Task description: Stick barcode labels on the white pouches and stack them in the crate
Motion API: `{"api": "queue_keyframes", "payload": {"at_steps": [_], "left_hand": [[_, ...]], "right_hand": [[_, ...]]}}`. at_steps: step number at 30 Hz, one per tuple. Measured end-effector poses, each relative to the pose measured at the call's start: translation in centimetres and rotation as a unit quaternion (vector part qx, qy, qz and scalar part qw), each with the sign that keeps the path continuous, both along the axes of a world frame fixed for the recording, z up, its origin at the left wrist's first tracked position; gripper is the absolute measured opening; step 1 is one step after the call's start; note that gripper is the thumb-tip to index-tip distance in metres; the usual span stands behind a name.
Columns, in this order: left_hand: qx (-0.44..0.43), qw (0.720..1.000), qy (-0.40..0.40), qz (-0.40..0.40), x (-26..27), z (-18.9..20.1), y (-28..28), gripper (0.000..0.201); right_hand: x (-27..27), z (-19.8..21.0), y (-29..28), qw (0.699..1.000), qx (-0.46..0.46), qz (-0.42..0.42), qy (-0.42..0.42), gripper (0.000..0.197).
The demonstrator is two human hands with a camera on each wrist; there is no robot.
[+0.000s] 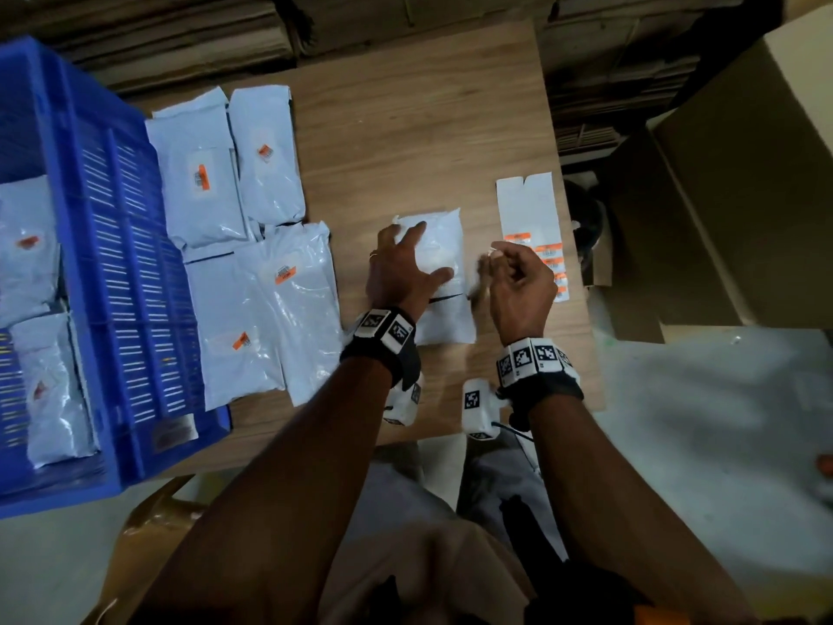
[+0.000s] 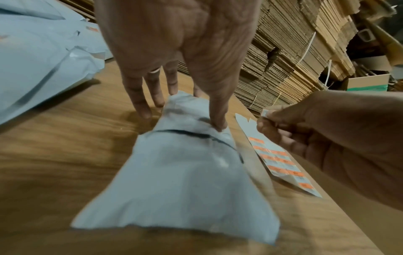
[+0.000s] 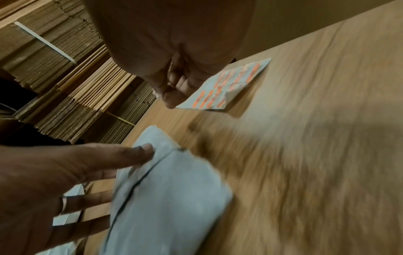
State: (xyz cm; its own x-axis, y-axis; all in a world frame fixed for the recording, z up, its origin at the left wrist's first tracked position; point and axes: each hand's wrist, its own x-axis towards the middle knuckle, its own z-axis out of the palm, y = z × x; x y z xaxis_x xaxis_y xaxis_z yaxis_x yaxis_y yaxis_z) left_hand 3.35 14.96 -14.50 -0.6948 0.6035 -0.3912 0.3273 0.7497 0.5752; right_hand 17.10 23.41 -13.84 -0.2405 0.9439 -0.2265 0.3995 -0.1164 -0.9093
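Observation:
A white pouch [image 1: 444, 263] [image 2: 185, 181] [image 3: 170, 198] lies on the wooden table [image 1: 405, 151] in front of me. My left hand [image 1: 412, 259] [image 2: 174, 51] [image 3: 54, 172] rests on it with spread, straight fingers, the thumb pressing near a dark line on the pouch. Just right of the pouch, my right hand [image 1: 493, 259] [image 2: 327, 138] pinches a small label [image 2: 264, 113] between thumb and fingers. Behind that hand lies the label sheet [image 1: 532, 218] [image 2: 281, 163] [image 3: 226, 86] with orange barcode labels. The blue crate [image 1: 103, 218] stands at the left, holding labelled pouches [image 1: 27, 250].
Several labelled pouches [image 1: 198, 182] lie on the table between the crate and my left hand. A large open cardboard box [image 1: 743, 196] stands off the table's right edge. Stacks of flat cardboard [image 1: 180, 38] fill the back.

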Motion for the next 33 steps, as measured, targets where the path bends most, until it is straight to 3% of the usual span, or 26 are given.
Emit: {"api": "queue_keyframes", "payload": {"at_steps": [6,9,13,21,27,33], "left_hand": [[0.007,0.995,0.089,0.033,1.3,1.1,2.2,0.062],[-0.006,0.987,0.16,-0.001,2.0,1.9,4.6,0.044],[-0.023,0.988,0.142,-0.064,3.1,2.2,8.9,0.031],[-0.001,0.994,0.066,-0.083,3.1,-0.4,16.0,0.046],[-0.025,0.997,0.025,-0.07,2.2,-1.4,17.8,0.062],[-0.016,0.999,0.024,-0.042,1.5,-1.9,17.9,0.053]], "right_hand": [[2.0,0.0,4.5,1.0,0.025,-0.006,-0.018,0.019],[3.1,-0.1,7.2,1.0,0.01,-0.023,0.01,0.019],[4.3,-0.8,10.6,0.999,0.01,-0.048,0.002,0.014],[6.1,-3.2,17.2,0.997,0.014,-0.009,-0.081,0.017],[7.2,-4.4,21.6,0.998,-0.002,-0.024,-0.055,0.022],[7.4,-6.5,25.2,0.997,0.024,-0.027,-0.072,0.014]]}}
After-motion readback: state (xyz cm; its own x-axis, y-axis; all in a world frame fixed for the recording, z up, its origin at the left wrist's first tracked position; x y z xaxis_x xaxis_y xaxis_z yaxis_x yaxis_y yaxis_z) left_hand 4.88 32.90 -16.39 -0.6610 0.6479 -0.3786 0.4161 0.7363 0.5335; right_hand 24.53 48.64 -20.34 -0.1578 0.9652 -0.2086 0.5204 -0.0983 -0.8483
